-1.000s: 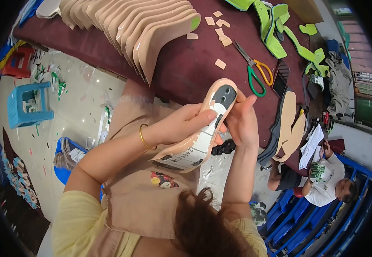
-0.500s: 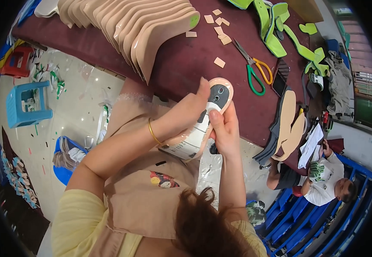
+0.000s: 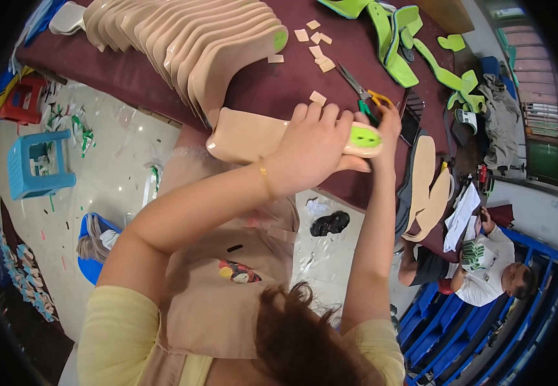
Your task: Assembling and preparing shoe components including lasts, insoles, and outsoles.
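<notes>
A long beige padded splint-like piece lies crosswise over the table's near edge, its smooth side up. At its right end is a green patch with two small holes. My left hand is closed over the middle of the piece, fingers over its far edge and thumb by the near edge. My right hand grips the right end beside the green patch. Just beyond the hands lie scissors with green and orange handles, partly hidden by my right hand. The underside of the piece cannot be seen.
A fanned row of similar beige pieces covers the table's far left. Small beige squares are scattered beyond my hands. Green padded pieces, a phone and beige flat shapes lie to the right. A person sits at far right.
The piece has been turned over, from its white and grey side to its beige side with the green patch. Both hands have moved farther right, the left one now lying across the top.
</notes>
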`<state>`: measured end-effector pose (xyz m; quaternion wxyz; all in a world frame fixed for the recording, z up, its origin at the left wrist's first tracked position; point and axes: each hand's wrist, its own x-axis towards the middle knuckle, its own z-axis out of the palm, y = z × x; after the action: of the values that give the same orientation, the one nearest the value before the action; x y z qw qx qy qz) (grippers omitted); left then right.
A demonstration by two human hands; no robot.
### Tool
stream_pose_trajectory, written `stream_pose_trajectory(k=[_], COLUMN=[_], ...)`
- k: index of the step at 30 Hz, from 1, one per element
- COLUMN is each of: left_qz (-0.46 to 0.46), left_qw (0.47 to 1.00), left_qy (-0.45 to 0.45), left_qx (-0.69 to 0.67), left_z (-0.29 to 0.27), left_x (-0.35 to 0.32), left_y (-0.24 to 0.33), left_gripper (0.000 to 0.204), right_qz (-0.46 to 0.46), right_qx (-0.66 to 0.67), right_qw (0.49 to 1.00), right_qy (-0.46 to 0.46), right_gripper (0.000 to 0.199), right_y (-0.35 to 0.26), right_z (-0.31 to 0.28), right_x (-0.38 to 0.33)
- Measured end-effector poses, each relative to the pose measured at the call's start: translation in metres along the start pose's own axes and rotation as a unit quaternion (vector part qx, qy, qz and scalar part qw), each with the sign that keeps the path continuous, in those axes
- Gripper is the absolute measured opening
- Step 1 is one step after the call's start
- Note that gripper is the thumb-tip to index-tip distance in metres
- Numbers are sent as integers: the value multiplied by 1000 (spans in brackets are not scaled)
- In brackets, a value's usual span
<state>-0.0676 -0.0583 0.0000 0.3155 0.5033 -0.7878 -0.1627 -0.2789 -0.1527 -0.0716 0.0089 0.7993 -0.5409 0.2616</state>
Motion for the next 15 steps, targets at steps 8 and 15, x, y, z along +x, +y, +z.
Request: stream_pose_trajectory(k=[8, 15], left_qz=[-75, -89], left_qw=[980, 980], left_qy=[11, -26], left_qx=[182, 174], left_z=[64, 64], left_x=[-16, -15], left_y=[-22, -17], left_gripper=[75, 70], right_qz=[-18, 351], right_qx=[-108, 689], right_qw=[994, 619], right_qy=[-26, 135], right_gripper=[39, 50], right_y=[-2, -62], right_z=[-1, -31], right_x=[2, -48])
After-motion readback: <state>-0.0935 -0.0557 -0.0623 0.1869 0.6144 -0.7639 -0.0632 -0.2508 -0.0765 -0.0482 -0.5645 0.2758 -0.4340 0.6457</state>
